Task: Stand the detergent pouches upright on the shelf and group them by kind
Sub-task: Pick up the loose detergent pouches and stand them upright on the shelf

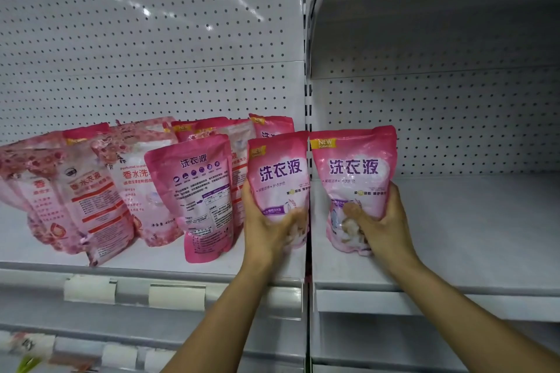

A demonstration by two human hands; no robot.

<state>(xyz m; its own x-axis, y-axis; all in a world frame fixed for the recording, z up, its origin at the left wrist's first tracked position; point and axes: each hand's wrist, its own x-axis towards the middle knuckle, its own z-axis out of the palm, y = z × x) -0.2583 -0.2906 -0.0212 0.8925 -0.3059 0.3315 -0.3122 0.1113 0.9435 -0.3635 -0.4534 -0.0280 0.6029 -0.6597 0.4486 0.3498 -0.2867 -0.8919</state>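
Over white shelf, each hand's grip holds a pink pouch's base.

White shelf, pink detergent pouches leaning on its left bay — right bay bare

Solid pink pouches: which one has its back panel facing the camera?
The unheld pouch standing just left of the left hand. It shows small print and a table; the two pouches in the hands show large front lettering and a NEW badge.
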